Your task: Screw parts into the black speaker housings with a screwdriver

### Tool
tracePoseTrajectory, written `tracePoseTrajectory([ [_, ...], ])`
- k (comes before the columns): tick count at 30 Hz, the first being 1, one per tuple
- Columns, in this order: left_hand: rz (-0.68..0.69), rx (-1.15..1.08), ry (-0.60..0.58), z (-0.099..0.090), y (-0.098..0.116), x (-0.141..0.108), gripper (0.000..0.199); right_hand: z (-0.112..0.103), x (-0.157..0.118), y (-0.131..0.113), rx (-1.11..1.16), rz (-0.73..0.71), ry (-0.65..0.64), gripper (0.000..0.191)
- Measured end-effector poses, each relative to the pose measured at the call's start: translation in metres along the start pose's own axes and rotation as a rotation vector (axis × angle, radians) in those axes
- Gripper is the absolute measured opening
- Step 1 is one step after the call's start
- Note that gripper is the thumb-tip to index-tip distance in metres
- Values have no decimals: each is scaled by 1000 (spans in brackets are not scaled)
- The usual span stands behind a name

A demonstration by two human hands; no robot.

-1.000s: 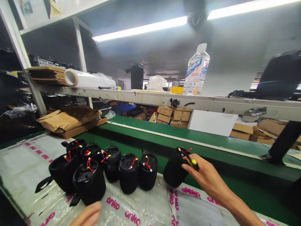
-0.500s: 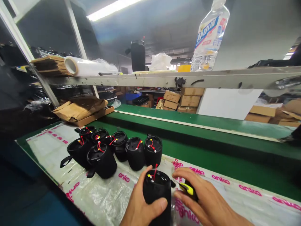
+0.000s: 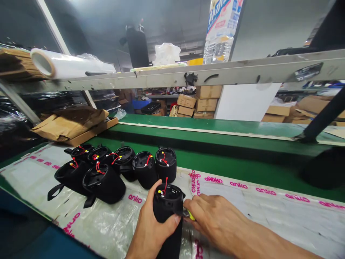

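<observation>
My left hand [image 3: 155,225] is wrapped round a black cylindrical housing [image 3: 168,230], which stands tilted with its open end up. Red wires [image 3: 165,185] with small white and yellow connectors stick out of that opening. Closed on a yellow-and-black tool [image 3: 190,215], my right hand [image 3: 212,219] is at the housing's right side, just below the rim; the tool's dark tip touches or nearly touches the housing there. Several similar black housings with red wires, such as this one [image 3: 104,183], stand to the left and behind.
Printed plastic sheeting [image 3: 269,219] covers the green bench [image 3: 229,162]. A shelf rail [image 3: 167,77] crosses above, bearing a bottle [image 3: 219,34], a film roll [image 3: 70,64] and a black cylinder [image 3: 137,46]. Brown paper packaging [image 3: 71,124] lies at the back left.
My right hand has closed in on the housing, bringing the tool against its right side below the rim. The camera view has shifted, so the background sits further left and higher.
</observation>
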State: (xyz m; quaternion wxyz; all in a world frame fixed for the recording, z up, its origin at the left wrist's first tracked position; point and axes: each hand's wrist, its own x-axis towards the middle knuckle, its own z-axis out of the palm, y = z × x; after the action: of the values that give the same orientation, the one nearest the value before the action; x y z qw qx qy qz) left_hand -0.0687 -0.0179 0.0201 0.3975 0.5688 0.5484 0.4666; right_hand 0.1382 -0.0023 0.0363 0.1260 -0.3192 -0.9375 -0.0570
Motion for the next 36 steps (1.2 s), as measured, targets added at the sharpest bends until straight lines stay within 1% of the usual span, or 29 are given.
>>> tracePoseTrajectory([
  [4, -3, 44, -48, -1, -3, 2, 79, -2, 2, -1, -85, -38, -39, 14],
  [8, -9, 60, -28, 0, -2, 2, 78, -2, 2, 0, -115, -48, -30, 7],
  [9, -14, 56, -20, 0, 0, 2, 78, -2, 1, 0, -121, -52, -29, 8],
  [12, -33, 41, -3, 3, 5, 1, 80, -4, 1, -1, -144, -64, -56, 23],
  [14, -37, 41, 17, 4, 6, 1, 79, -7, 1, -1, -164, -79, -78, 29],
  [16, -26, 57, 20, 5, 4, 1, 77, -12, 2, -1, -194, -99, -96, 28],
  [20, -1, 98, -18, 6, -2, 2, 77, -18, 3, 0, -291, -137, -113, 25],
  [23, 13, 108, 34, 9, -7, 4, 77, -21, 3, -1, -340, -146, -120, 24],
  [27, 50, 178, 53, 13, -16, 6, 79, -25, 7, -3, -376, -182, -198, 18],
  [29, 40, 215, 73, 16, -17, 7, 80, -27, 9, -5, -389, -175, -246, 16],
  [31, 10, 242, 105, 19, -15, 6, 81, -27, 9, -6, -392, -169, -275, 18],
  [33, -7, 262, 131, 23, -11, 5, 82, -26, 7, -5, -378, -158, -273, 20],
  [36, 3, 276, 162, 26, -6, 4, 81, -21, 4, -2, -346, -122, -219, 20],
])
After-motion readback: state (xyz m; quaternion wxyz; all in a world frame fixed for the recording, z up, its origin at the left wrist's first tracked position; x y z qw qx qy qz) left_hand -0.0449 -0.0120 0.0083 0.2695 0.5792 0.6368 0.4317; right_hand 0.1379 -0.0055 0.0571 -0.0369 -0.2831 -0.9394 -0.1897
